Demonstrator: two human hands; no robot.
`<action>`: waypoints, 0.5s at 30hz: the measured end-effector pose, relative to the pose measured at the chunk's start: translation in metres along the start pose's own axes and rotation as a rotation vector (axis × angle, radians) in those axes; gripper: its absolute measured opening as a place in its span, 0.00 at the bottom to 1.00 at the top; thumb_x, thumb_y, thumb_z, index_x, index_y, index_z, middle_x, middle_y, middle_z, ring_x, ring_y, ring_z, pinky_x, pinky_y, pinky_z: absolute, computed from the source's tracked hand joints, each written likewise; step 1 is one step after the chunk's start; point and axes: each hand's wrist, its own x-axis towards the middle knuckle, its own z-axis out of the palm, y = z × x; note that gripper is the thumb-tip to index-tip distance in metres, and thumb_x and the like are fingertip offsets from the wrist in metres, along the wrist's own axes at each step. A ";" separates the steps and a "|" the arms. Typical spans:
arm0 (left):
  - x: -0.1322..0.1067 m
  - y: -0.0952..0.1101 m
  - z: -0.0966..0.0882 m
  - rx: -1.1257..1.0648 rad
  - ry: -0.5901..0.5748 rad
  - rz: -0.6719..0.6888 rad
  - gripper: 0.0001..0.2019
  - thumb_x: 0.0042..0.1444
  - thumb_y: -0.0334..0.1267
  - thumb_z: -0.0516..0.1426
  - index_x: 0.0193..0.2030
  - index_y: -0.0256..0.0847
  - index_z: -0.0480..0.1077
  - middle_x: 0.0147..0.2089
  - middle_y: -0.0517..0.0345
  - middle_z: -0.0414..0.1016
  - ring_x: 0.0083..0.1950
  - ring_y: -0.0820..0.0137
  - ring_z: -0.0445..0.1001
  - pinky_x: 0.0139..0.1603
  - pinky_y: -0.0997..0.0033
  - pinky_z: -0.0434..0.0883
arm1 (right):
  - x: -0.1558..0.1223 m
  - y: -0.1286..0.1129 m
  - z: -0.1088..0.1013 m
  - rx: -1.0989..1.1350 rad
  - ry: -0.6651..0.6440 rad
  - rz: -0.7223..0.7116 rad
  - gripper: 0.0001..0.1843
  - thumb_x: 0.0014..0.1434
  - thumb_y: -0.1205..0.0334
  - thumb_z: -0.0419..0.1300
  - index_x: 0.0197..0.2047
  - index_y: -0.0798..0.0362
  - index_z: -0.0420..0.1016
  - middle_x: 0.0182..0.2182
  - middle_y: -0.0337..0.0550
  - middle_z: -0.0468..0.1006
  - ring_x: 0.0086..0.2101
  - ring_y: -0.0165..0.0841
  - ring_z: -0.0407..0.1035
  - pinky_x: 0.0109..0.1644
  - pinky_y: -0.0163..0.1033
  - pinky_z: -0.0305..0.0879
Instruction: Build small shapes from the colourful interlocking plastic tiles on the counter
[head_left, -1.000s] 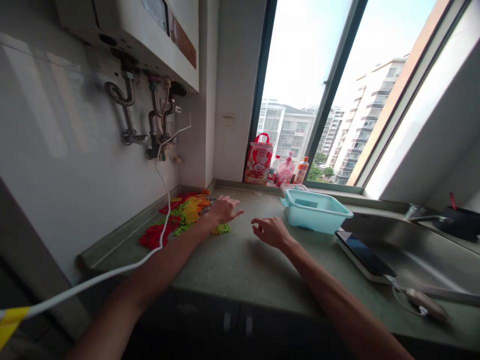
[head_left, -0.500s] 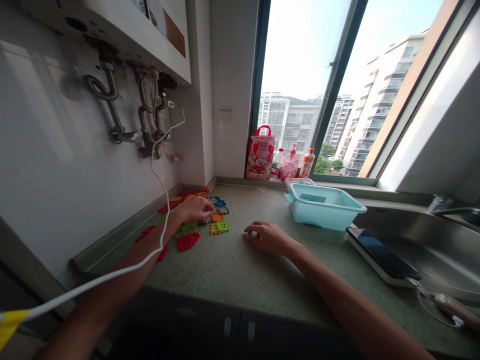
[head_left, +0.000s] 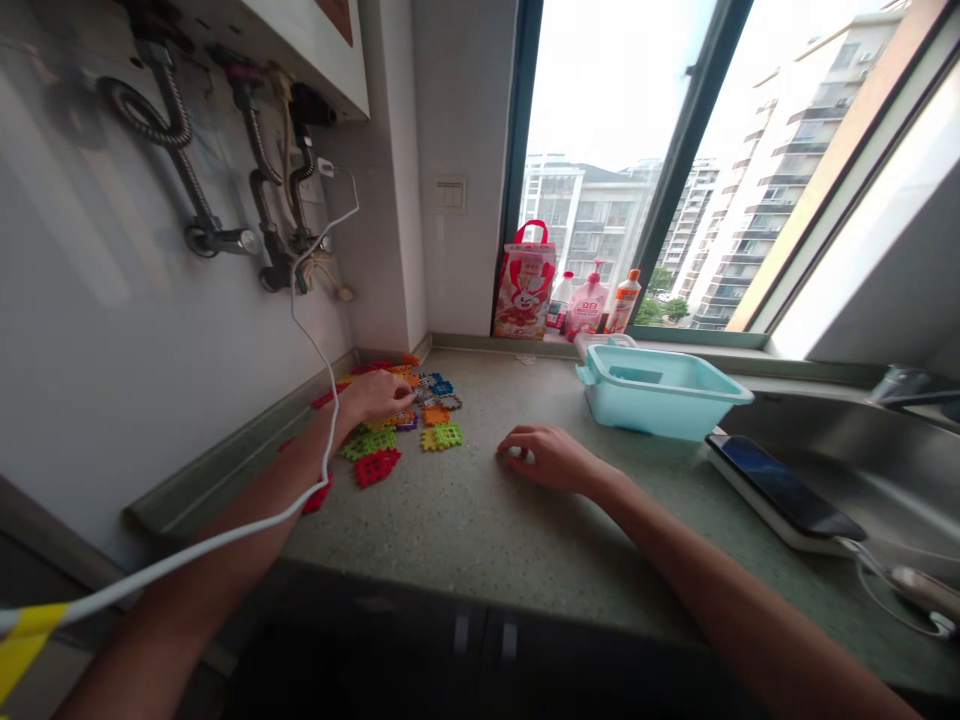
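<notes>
From the head camera, the left hand (head_left: 379,397) sits over the near side of a loose heap of plastic toy pieces (head_left: 431,400), which lie in the corner of the counter (head_left: 480,530) against the wall. Its fingers curve down in a narrow grip at the pile, but the hand hides whatever lies beneath, so I cannot tell if it holds a piece. A red piece (head_left: 376,467), a green piece (head_left: 368,444) and a yellow-green piece (head_left: 442,436) lie apart, just below the hand. The right hand (head_left: 551,460) rests on the bare counter, well away from the heap, its fingers loosely curled; a pale spot at the fingertips is too small to make out. Because the pieces overlap, lifting one by its free edge with the fingertips should avoid dragging its neighbours. A white cable (head_left: 328,440) crosses the left forearm. Beyond the right hand stand a blue plastic tub (head_left: 660,395) and a phone (head_left: 784,475) beside a steel sink (head_left: 847,450).
</notes>
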 end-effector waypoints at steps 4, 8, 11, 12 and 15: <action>0.005 -0.008 0.013 0.048 -0.021 0.016 0.19 0.62 0.50 0.61 0.51 0.39 0.79 0.44 0.57 0.84 0.52 0.64 0.75 0.54 0.71 0.68 | -0.001 0.000 0.001 0.012 0.002 -0.011 0.13 0.68 0.62 0.59 0.51 0.47 0.83 0.46 0.44 0.83 0.39 0.34 0.78 0.48 0.38 0.69; 0.014 -0.017 0.029 0.135 0.006 0.044 0.24 0.59 0.51 0.63 0.58 0.41 0.76 0.56 0.52 0.81 0.57 0.59 0.75 0.59 0.67 0.68 | -0.001 0.001 0.002 0.028 0.005 -0.023 0.14 0.68 0.62 0.59 0.52 0.47 0.84 0.47 0.44 0.83 0.41 0.35 0.78 0.50 0.39 0.70; 0.021 -0.025 0.040 0.182 0.009 0.050 0.23 0.62 0.51 0.62 0.59 0.41 0.75 0.61 0.47 0.78 0.59 0.55 0.75 0.61 0.63 0.68 | -0.001 0.002 0.003 0.031 0.011 -0.037 0.14 0.68 0.62 0.59 0.52 0.47 0.84 0.48 0.45 0.83 0.44 0.37 0.78 0.52 0.40 0.70; 0.023 -0.027 0.043 0.205 0.007 0.056 0.23 0.63 0.51 0.61 0.60 0.41 0.74 0.61 0.46 0.78 0.60 0.55 0.75 0.61 0.62 0.68 | -0.001 0.003 0.004 0.033 0.014 -0.040 0.14 0.68 0.63 0.59 0.52 0.47 0.84 0.48 0.45 0.83 0.45 0.37 0.78 0.54 0.40 0.70; 0.024 -0.033 0.049 0.260 -0.002 0.069 0.23 0.66 0.48 0.59 0.64 0.42 0.71 0.64 0.45 0.76 0.60 0.55 0.75 0.61 0.61 0.69 | 0.000 0.004 0.006 0.042 0.021 -0.041 0.14 0.68 0.63 0.59 0.51 0.47 0.84 0.49 0.45 0.83 0.46 0.38 0.78 0.55 0.41 0.70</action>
